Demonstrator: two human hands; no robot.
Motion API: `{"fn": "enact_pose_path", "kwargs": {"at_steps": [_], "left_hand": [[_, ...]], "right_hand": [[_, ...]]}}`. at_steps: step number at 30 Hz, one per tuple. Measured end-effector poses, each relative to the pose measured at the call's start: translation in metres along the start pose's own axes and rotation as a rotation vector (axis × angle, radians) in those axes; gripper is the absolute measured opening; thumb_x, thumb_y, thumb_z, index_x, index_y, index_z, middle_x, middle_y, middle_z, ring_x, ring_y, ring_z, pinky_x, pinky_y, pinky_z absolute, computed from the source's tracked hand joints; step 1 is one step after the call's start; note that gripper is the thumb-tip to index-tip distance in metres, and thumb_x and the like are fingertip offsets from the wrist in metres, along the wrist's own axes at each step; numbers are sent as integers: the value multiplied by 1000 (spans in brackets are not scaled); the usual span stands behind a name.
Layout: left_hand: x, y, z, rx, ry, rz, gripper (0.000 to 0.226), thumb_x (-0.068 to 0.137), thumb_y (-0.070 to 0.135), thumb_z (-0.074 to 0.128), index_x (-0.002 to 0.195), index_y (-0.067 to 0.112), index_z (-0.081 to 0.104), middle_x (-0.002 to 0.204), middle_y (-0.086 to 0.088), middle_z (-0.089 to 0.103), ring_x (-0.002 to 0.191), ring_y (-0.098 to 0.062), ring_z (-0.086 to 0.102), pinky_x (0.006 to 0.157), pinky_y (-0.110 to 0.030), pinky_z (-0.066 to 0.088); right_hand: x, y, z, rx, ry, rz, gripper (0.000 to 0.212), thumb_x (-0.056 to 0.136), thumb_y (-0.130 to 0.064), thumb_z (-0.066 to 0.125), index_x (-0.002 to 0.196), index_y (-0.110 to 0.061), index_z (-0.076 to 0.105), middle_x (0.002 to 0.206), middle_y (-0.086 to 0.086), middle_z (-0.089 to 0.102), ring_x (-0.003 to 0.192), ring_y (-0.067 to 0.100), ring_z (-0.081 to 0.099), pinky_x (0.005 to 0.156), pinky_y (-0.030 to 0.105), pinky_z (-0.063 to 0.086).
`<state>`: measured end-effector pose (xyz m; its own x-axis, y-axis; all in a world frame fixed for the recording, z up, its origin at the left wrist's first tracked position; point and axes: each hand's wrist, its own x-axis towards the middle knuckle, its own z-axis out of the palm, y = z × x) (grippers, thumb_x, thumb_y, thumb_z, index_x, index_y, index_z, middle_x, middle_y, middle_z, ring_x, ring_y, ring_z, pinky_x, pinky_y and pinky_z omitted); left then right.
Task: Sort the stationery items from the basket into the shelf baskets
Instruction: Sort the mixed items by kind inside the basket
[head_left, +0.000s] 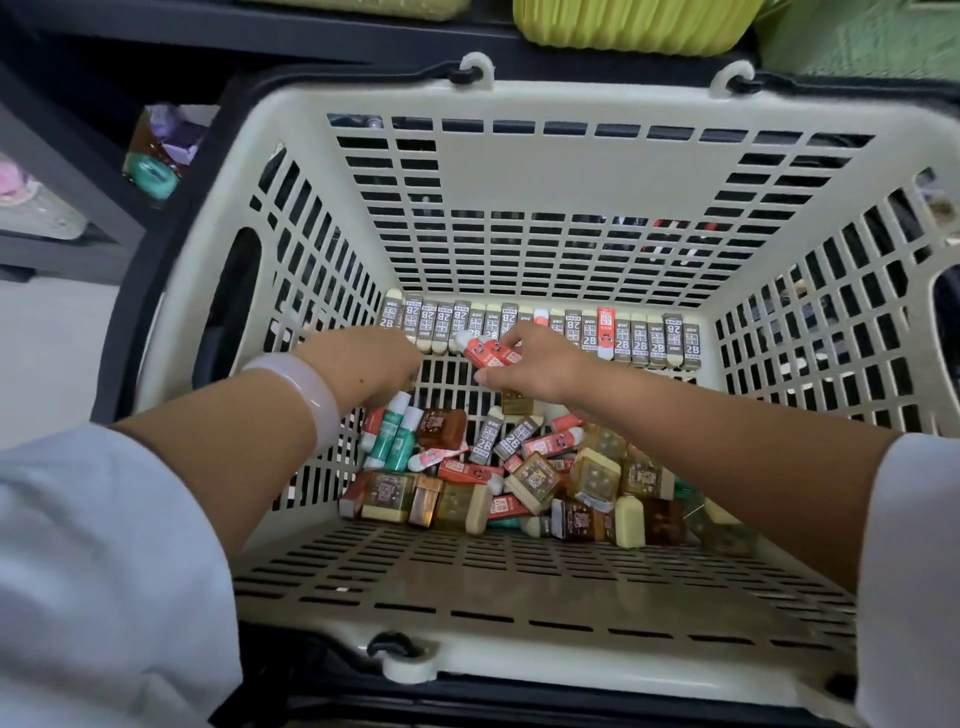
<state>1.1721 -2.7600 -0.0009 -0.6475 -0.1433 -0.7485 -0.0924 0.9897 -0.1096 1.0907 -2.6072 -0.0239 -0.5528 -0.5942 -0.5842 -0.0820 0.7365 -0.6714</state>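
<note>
Both arms are down inside the cream basket (519, 104), and the right hand (540, 371) has a red eraser (491, 353) pinched between thumb and curled fingers, lifted just off the slatted floor. Beyond those fingertips, against the far wall, stands a tidy row of grey 2B erasers (545, 332) with a couple of red ones mixed in; behind the wrist, toward the person, lies the loose heap (524, 483) of brown, amber, teal and red pieces. The left hand (371, 366), white bangle (306, 389) on the wrist, is turned knuckles-up with its fingers curling downward just short of the row's left end, and whether they hold anything I can't tell, because the palm side is hidden. Now the risks: that red eraser is gripped near one end, so a loosened pinch could let it swing and drop back into the heap, where other red ones would swallow it. Its free end sits very near the standing row, and a careless sweep could knock those upright erasers over like dominoes. The floor is all open slots, so a thin piece dropped on edge might wedge there. The green shelf baskets (634, 26) sit well above and past the fingers, so it's a long carry on a light grip.
</note>
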Motion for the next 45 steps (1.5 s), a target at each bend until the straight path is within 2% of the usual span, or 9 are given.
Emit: {"fn": "enact_pose_path", "kwargs": {"at_steps": [6, 11, 17, 23, 26, 31, 35, 39, 45], "left_hand": [[-1, 10, 9, 22, -134, -35, 45, 81, 11, 65, 124, 8, 51, 117, -6, 59, 100, -20, 59, 85, -27, 50], [0, 15, 11, 105, -130, -37, 34, 85, 10, 61, 119, 7, 56, 112, -5, 62, 97, -20, 61, 84, -29, 51], [0, 21, 2, 48, -195, 0, 51, 82, 11, 65, 128, 5, 44, 125, -10, 55, 109, -23, 56, 89, -28, 46], [-11, 1, -35, -249, -37, -34, 18, 84, 17, 64, 100, 10, 59, 92, -2, 60, 83, -15, 59, 69, -23, 48], [-16, -13, -48, -405, 157, -159, 16, 82, 24, 67, 82, 10, 59, 72, -2, 56, 64, -13, 55, 51, -21, 40], [-8, -23, -44, -553, 437, -352, 22, 87, 23, 59, 96, 3, 58, 82, -12, 63, 89, -27, 62, 64, -29, 41], [-3, -21, -39, -689, 413, -358, 28, 86, 27, 60, 101, 3, 58, 99, -15, 66, 95, -26, 61, 66, -29, 42], [-5, -13, -40, -984, 404, -243, 22, 88, 23, 59, 74, 5, 59, 89, -20, 70, 88, -29, 68, 84, -36, 53], [-1, -9, -32, -870, 385, -150, 14, 89, 13, 55, 87, 5, 67, 92, -17, 67, 93, -30, 64, 84, -37, 53]], "right_hand": [[6, -12, 5, 149, 125, -2, 42, 86, -30, 64, 119, -11, 45, 95, 2, 53, 70, 9, 49, 52, 21, 37], [37, -42, 21, 282, 252, 64, 39, 86, -15, 64, 118, -7, 45, 109, 14, 59, 94, 27, 62, 83, 39, 54], [59, -63, 54, 313, 227, 102, 35, 87, -11, 61, 119, -5, 47, 115, 15, 57, 102, 30, 59, 86, 38, 51], [56, -56, 37, 32, 318, 55, 24, 90, -23, 56, 109, -7, 56, 110, 12, 62, 93, 25, 57, 68, 27, 42], [53, -50, 34, -63, 409, 69, 30, 88, -33, 59, 105, -9, 62, 108, 12, 60, 99, 26, 57, 78, 31, 48], [49, -49, 37, 80, 284, -16, 27, 89, -28, 59, 107, -9, 63, 89, 4, 66, 66, 11, 58, 51, 15, 43], [38, -49, 27, 324, 194, -75, 21, 97, -21, 45, 107, -7, 57, 98, 15, 64, 71, 17, 61, 58, 24, 49], [27, -49, 22, 716, 19, -67, 21, 97, -24, 45, 99, -9, 58, 80, 7, 63, 65, 12, 61, 68, 24, 53], [33, -41, 20, 561, 145, 8, 21, 90, -9, 56, 69, -12, 52, 71, 14, 65, 60, 18, 56, 65, 31, 52]]}}
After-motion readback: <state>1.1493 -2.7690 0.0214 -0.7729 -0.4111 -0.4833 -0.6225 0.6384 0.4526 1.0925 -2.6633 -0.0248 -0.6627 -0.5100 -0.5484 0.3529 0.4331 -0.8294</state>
